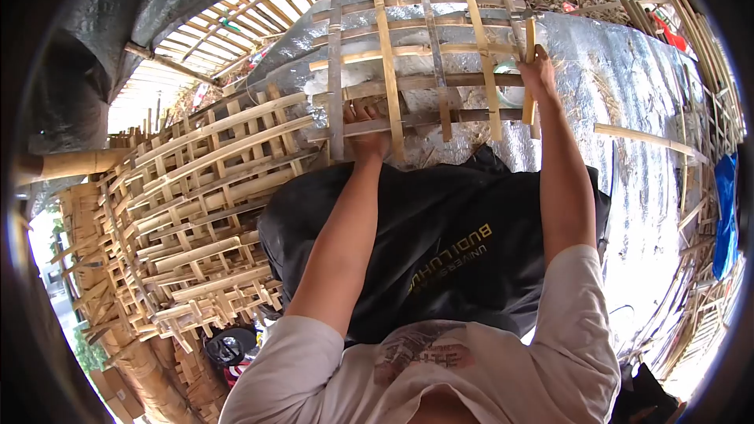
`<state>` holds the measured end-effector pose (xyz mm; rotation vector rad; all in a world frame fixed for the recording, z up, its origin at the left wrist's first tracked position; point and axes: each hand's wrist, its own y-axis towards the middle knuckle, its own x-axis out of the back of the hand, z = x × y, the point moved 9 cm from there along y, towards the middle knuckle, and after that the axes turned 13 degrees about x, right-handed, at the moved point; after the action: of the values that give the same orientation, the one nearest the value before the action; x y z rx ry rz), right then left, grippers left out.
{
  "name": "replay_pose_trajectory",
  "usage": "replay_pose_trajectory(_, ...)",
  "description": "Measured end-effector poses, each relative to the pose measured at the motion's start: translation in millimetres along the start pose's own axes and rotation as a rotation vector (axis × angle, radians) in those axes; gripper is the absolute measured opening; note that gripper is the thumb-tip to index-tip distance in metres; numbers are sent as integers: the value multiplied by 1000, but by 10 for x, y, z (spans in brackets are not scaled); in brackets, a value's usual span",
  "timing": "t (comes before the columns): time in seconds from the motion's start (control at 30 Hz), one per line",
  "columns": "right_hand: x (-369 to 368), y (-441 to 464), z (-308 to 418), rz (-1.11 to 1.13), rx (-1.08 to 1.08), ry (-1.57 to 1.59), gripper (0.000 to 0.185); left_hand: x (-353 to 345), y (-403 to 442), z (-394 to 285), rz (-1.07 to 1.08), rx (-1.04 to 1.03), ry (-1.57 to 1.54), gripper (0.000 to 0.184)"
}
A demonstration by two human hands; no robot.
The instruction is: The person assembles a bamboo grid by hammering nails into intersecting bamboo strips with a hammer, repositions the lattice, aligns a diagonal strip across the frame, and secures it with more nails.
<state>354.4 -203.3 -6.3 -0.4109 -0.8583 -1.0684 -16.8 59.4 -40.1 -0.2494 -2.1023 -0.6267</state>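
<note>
A bamboo lattice (434,49) of crossed light and dark strips lies in front of me over a silvery sheet. My left hand (366,135) is at its near left edge, with the fingers curled about the lowest dark strip. At the right edge, my right hand (537,77) is closed around a short, pale bamboo strip (531,38) that runs lengthwise beside the outermost slat. Part of my right fingers is hidden behind this strip. Below the lattice, a black cover with yellow lettering (448,243) lies across my lap.
A stack of finished-looking bamboo lattices (204,196) stands to my left. One loose bamboo strip (648,140) lies on the silvery sheet (620,86) at right. A blue plastic piece (726,216) hangs by the right bamboo wall. Slatted bamboo fencing (251,16) borders the back left.
</note>
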Motion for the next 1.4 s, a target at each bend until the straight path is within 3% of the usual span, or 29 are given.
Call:
replay_pose_trajectory(0.03, -12, -7, -6, 6, -2, 16, 40, 35, -26, -39, -3, -39, 67, 49)
replay_pose_trajectory(0.13, -18, 9, -14, 9, -33, -12, 42, -31, -232, -133, 248, -154, 523, 57)
replay_pose_trajectory(0.23, 32, -46, 49, -9, -63, 33, 45, -64, -484, 62, 947, 258, 450, 52)
replay_pose_trajectory(0.33, 53, -37, 66, -31, -32, 46, 45, 453, -622, -485, 1221, -22, 511, 41)
replay_pose_trajectory(0.37, 150, -126, 176, -40, -66, 36, 44, 682, -620, -616, 1188, -46, 474, 32)
replay_pose_trajectory(0.47, 181, -153, 184, -25, -66, 62, 44, 1139, -366, -909, 1229, -64, 360, 28)
replay_pose_trajectory(0.53, 211, -156, 220, -5, -81, 34, 40, 1260, 54, -887, 972, -85, 283, 35)
replay_pose_trajectory(0.6, 188, -125, 206, 5, -82, 13, 38, 1375, 519, -824, 564, 32, 146, 36)
replay_pose_trajectory(0.63, 149, -127, 195, 8, -83, 9, 38, 1226, 723, -564, 257, -65, 169, 46)
replay_pose_trajectory(0.73, 144, -84, 142, -3, -83, -9, 38, 635, 894, 143, 417, 274, 337, 59)
replay_pose_trajectory(0.77, 140, -115, 153, -7, -84, -9, 39, 408, 934, 373, 434, 289, 253, 66)
replay_pose_trajectory(0.9, 89, -84, 53, 13, -83, -7, 41, 522, 904, 247, 384, 382, 152, 60)
replay_pose_trajectory(1.13, 156, 0, 69, -51, 15, 6, 37, 329, 878, 234, 436, 336, 170, 59)
replay_pose_trajectory(1.27, 459, -13, 225, -129, 107, -28, 32, 313, 857, 73, 322, 219, 97, 57)
replay_pose_trajectory(1.4, 638, 83, 70, -179, 86, -69, 41, 261, 788, -65, 333, 195, 34, 58)
